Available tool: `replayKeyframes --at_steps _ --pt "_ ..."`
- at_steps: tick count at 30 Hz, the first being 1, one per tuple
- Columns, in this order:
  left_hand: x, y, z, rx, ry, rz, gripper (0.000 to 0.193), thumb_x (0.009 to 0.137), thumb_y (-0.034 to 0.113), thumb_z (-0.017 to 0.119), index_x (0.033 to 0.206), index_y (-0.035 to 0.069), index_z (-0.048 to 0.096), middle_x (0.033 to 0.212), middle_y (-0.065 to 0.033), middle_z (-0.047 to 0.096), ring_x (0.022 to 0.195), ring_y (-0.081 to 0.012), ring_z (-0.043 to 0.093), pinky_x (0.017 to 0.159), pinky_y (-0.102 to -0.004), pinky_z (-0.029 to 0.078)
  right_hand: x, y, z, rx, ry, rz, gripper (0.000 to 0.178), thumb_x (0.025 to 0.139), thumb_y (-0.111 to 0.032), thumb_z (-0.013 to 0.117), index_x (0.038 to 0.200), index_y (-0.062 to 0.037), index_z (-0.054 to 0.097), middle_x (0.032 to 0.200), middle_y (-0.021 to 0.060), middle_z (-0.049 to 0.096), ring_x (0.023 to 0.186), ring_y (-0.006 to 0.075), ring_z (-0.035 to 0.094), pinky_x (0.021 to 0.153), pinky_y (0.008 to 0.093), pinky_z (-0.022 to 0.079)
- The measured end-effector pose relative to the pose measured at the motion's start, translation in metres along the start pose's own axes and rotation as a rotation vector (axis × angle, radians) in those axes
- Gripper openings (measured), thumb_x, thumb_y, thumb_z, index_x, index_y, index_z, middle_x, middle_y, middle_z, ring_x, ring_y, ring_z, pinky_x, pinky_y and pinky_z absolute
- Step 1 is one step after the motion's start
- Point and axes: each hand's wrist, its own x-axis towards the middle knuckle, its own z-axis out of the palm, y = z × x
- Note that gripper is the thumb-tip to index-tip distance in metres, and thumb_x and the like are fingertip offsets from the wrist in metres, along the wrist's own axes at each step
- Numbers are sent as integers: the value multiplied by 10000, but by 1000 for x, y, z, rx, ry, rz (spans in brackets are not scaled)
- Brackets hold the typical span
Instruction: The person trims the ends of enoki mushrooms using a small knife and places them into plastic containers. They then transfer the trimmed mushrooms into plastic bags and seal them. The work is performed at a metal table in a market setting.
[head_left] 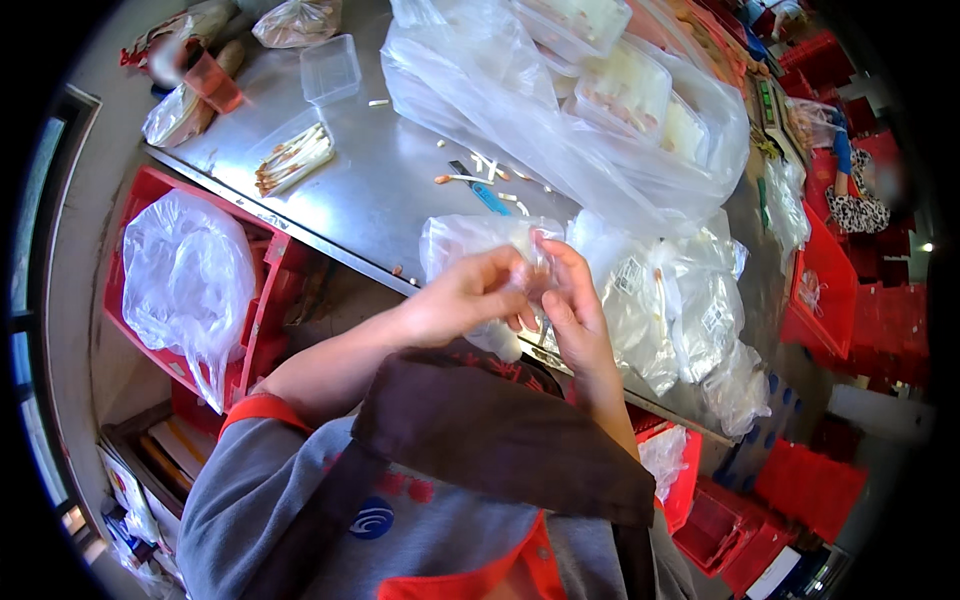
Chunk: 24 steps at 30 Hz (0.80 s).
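Observation:
A clear plastic bag (447, 238) is bunched between my hands near the table's front edge. My left hand (470, 292) pinches it from the left, fingers curled inward. My right hand (577, 312) grips its gathered part, thumb and fingers bent toward each other. Whatever the bag holds is hard to make out. Just beyond lies a blue utility knife (490, 198) among scattered white stalk pieces (487, 165). Farther left, a clear tray (328, 150) holds long white stalks with brown ends, possibly mushrooms.
A large clear bag (450, 80) with several lidded containers (625, 88) covers the back of the metal table (385, 190). Clear plastic packages (655, 310) lie at right. A red crate (160, 345) lined with plastic stands left. An empty tray (330, 70) and red cup (213, 85) sit behind.

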Motion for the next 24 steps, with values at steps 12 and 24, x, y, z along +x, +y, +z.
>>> replayKeyframes --at_steps 12,24 --pt "-18 -19 -20 -228 -165 54 122 947 121 517 1043 47 519 1176 -110 561 1010 -183 604 852 -314 471 -17 4 -7 -118 -6 223 537 932 -170 474 1412 -61 260 1203 106 500 961 145 547 814 286 455" --pt "-15 -17 -59 -286 241 -89 313 887 139 614 1128 -57 576 1022 -133 640 920 -187 619 840 -299 490 -11 47 -32 -11 239 152 265 903 -92 471 1159 -26 494 852 72 627 770 134 584 790 299 468"
